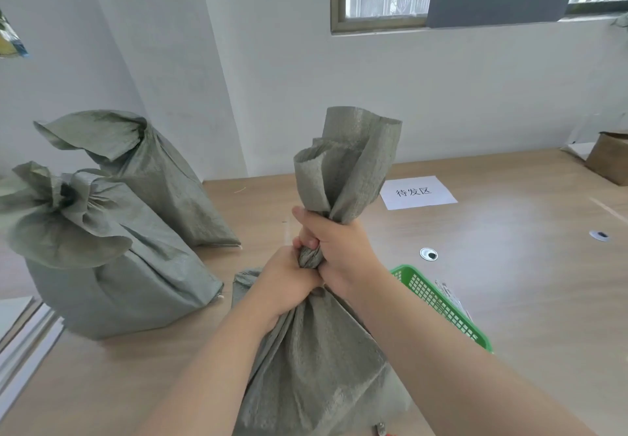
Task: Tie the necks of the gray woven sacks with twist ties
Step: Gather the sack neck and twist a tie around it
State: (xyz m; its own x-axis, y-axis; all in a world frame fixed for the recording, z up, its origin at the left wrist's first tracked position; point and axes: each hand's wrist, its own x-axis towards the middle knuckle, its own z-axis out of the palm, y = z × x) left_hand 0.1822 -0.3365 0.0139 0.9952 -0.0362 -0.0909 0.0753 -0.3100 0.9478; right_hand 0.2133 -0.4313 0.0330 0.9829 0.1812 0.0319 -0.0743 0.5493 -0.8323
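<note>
Both hands are on the gray woven sack (306, 367), which stands on the tabletop (509, 265) just left of the green basket (441, 303). The left hand (289, 277) and right hand (339, 242) each wrap a tight grip round its bunched neck (310, 257), and there's no twist tie on it yet. Farther left of the basket, the front sack (112, 282) and back sack (163, 181) look already cinched. One left to tie, I'd say.

Packing room — dispatch-area sign (418, 192), filled sacks (112, 265)
</note>
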